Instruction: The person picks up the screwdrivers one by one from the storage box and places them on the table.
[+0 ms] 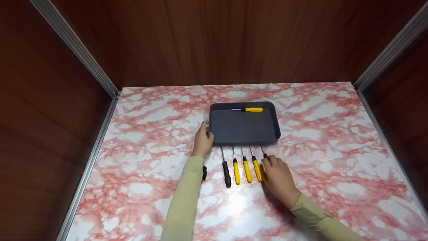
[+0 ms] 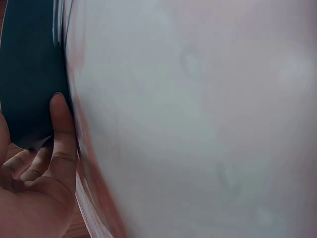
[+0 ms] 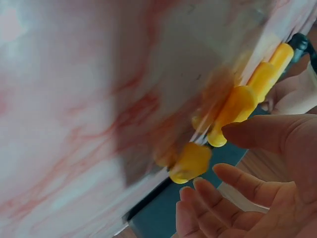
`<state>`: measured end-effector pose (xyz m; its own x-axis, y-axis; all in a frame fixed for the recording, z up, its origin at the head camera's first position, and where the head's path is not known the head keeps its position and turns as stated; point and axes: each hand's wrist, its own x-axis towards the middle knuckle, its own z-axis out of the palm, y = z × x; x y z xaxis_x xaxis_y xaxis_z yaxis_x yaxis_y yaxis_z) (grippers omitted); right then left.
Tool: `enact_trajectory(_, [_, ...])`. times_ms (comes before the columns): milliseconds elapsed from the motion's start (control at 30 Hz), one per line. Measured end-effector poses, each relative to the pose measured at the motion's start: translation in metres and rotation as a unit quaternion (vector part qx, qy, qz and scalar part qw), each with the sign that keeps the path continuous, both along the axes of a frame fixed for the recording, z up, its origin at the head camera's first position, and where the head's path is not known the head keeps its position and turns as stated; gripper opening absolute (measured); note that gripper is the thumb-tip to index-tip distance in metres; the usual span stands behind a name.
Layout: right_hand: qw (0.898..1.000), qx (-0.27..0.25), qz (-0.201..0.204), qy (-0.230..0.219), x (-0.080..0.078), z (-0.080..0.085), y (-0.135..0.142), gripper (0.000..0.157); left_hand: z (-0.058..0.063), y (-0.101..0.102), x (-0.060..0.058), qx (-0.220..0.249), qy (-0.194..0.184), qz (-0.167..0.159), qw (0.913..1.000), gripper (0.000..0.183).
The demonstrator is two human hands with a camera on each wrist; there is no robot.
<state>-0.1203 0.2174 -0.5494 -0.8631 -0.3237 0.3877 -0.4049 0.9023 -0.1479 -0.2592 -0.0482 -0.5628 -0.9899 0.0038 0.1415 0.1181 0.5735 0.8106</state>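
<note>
My left hand grips the front left corner of a dark grey rectangular tray. In the left wrist view the thumb lies along the tray's outer wall, the other fingers around the corner. A yellow-handled screwdriver lies inside the tray near its back wall. My right hand is over the rightmost screwdriver of a row in front of the tray, hiding most of its handle in the head view. The right wrist view shows thumb and fingers spread apart, fingertips close by its yellow handle.
To the left in the row lie a black-handled screwdriver and three yellow-handled screwdrivers, shafts toward the tray. The table has a red and white marbled top. Dark wooden panels enclose it at the back and both sides.
</note>
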Motion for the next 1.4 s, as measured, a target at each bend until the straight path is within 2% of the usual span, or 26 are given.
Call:
enact_trajectory(367, [1.0, -0.016, 0.009, 0.008, 0.001, 0.006, -0.001, 0.036, -0.001, -0.001, 0.001, 0.004, 0.006, -0.003, 1.0, 0.046])
enact_trajectory(567, [0.999, -0.023, 0.02, 0.011, 0.001, 0.008, -0.002, 0.043, 0.0, -0.001, 0.002, 0.005, -0.005, -0.001, 1.0, 0.045])
enact_trajectory(867, [0.999, -0.025, 0.022, 0.019, 0.001, 0.009, -0.001, 0.046, 0.0, -0.001, 0.002, 0.005, 0.001, 0.0, 1.0, 0.046])
enact_trajectory(1233, [0.999, -0.004, -0.018, -0.042, 0.001, 0.0, 0.008, 0.052, 0.0, 0.0, 0.001, 0.004, 0.005, 0.005, 1.0, 0.045])
enact_trajectory(1400, [0.999, -0.003, -0.019, -0.051, 0.0, -0.002, 0.009, 0.05, -0.001, -0.001, 0.0, -0.002, 0.004, 0.002, 1.0, 0.046])
